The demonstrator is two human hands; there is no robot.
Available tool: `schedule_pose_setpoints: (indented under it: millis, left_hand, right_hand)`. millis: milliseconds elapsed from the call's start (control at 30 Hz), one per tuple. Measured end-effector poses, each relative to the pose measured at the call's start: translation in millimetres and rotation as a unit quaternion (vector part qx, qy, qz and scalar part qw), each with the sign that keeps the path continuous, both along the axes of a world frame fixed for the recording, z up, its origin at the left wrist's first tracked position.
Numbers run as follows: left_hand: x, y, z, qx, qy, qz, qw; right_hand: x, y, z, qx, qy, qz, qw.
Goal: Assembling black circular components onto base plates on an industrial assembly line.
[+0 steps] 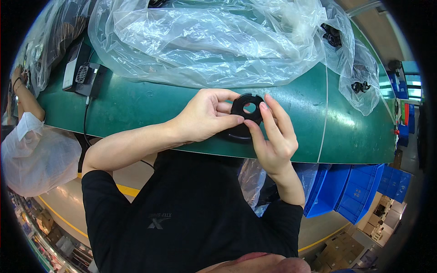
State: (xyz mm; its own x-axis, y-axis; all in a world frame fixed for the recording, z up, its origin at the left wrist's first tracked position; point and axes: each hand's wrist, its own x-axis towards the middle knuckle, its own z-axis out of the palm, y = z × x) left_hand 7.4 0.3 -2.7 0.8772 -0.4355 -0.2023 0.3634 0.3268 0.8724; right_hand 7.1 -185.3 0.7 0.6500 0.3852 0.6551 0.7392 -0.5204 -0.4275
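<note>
A black ring-shaped part with a round hole in its middle and notches on its rim is held up over the green table. My left hand grips its left edge, thumb in front and fingers curled behind. On the opposite edge my right hand pinches it between thumb and fingertips. Just below, close to the table's front edge, sits another black, rounded, glossy piece, partly hidden by my hands and the ring.
Large clear plastic bags cover the back of the green table. A black device with a cable stands at the left. Blue bins are at the lower right. Another person's arm shows at far left.
</note>
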Motion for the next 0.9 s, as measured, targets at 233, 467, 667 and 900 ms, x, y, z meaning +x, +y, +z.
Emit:
schedule_pose_setpoints:
  millis: [233,467,667,900]
  left_hand:
    - [-5,-1,-2,0.023,-0.057,0.016,0.998]
    - [-7,1,3,0.034,-0.055,-0.002,0.998]
    - [-8,0,2,0.042,-0.054,0.01,0.998]
    - [-7,-1,-2,0.069,-0.122,0.045,0.989]
  right_hand:
    - [-8,2,-2,0.264,0.245,-0.004,0.933]
    - [-3,-14,5,0.224,0.316,0.054,0.92]
    - [-6,-8,5,0.149,0.226,0.008,0.963]
    - [-4,2,-3,0.211,0.246,0.005,0.946]
